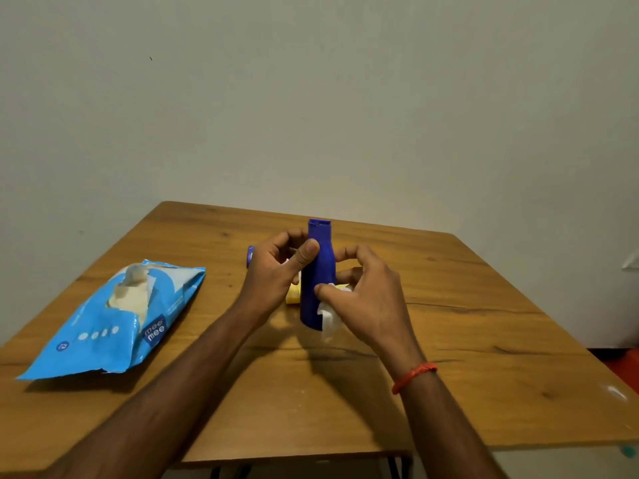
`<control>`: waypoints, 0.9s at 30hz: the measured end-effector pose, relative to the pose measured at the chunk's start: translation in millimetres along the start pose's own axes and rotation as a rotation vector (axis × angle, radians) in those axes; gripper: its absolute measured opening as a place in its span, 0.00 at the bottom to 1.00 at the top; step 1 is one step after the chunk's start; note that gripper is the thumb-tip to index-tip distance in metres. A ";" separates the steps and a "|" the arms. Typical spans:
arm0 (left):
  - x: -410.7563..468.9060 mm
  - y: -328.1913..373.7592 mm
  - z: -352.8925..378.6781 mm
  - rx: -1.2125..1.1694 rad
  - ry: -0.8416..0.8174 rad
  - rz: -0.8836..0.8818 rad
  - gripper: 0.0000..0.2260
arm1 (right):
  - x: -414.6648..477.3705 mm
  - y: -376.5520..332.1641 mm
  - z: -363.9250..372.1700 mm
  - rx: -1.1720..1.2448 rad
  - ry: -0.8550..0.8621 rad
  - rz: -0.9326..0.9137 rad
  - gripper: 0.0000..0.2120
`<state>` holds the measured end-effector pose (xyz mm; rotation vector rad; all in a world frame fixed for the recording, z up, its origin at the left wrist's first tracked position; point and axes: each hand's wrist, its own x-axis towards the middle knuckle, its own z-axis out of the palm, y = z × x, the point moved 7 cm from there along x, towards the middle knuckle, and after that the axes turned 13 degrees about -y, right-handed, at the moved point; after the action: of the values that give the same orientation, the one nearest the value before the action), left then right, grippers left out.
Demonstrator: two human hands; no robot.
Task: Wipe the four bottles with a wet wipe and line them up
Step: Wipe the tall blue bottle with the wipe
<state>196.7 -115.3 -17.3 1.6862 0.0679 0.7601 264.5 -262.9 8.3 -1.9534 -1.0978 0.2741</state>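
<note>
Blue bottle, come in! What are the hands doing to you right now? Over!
Left hand grips blue bottle near neck. Right hand presses wet wipe on lower body. Yellow item behind, partly hidden. Wipes pack off left.

Blue bottle [318,271]; perhaps yellow one [293,294].

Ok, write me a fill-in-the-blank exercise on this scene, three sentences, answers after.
1. The left hand grips the upper part of a ____ bottle.
2. The right hand presses a white ____ against the bottle's lower part.
3. The blue wipes pack lies on the table to the person's ____.

Answers: blue; wipe; left
</note>
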 end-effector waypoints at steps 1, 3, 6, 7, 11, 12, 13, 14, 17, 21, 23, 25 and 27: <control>2.0 2.6 -4.5 0.088 0.000 0.012 0.22 | 6.6 0.7 -2.4 0.022 0.012 -0.006 0.22; 7.5 6.6 -12.7 0.204 0.003 0.031 0.18 | 20.5 1.8 -5.7 0.068 0.009 -0.012 0.23; 22.3 7.8 -22.1 0.291 -0.021 0.003 0.16 | 45.5 2.4 -6.5 0.097 -0.037 -0.011 0.24; 29.1 7.8 -25.4 0.317 -0.029 -0.016 0.14 | 54.3 2.1 -6.6 0.102 -0.051 -0.016 0.24; 60.7 13.5 -38.5 0.451 -0.067 -0.041 0.14 | 94.1 -0.2 -7.8 0.113 -0.088 -0.048 0.22; 68.6 13.7 -42.4 0.469 -0.064 -0.044 0.14 | 105.3 -0.7 -7.7 0.118 -0.091 -0.057 0.22; 76.5 12.4 -46.6 0.481 -0.055 -0.049 0.15 | 117.2 -0.3 -6.6 0.119 -0.095 -0.064 0.23; 84.4 10.0 -51.2 0.490 -0.041 -0.057 0.15 | 129.3 0.2 -5.2 0.117 -0.100 -0.070 0.23; 105.8 -2.9 -66.1 0.499 0.023 -0.088 0.16 | 165.4 4.8 4.0 0.092 -0.129 -0.078 0.22; 129.8 -27.1 -80.9 0.486 0.077 -0.145 0.16 | 209.6 15.8 19.8 0.035 -0.148 -0.068 0.24; 141.2 -37.9 -89.7 0.500 0.098 -0.169 0.16 | 230.8 23.2 28.5 0.017 -0.153 -0.061 0.24; 152.2 -49.7 -100.8 0.499 0.113 -0.195 0.16 | 249.7 30.4 37.0 0.021 -0.156 -0.053 0.24; 161.9 -63.2 -111.8 0.499 0.127 -0.219 0.15 | 269.5 36.6 47.0 0.027 -0.166 -0.048 0.24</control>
<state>288.4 68.6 4.6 2.0538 0.5619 0.7189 419.4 -34.4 6.7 -1.9045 -1.2399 0.4294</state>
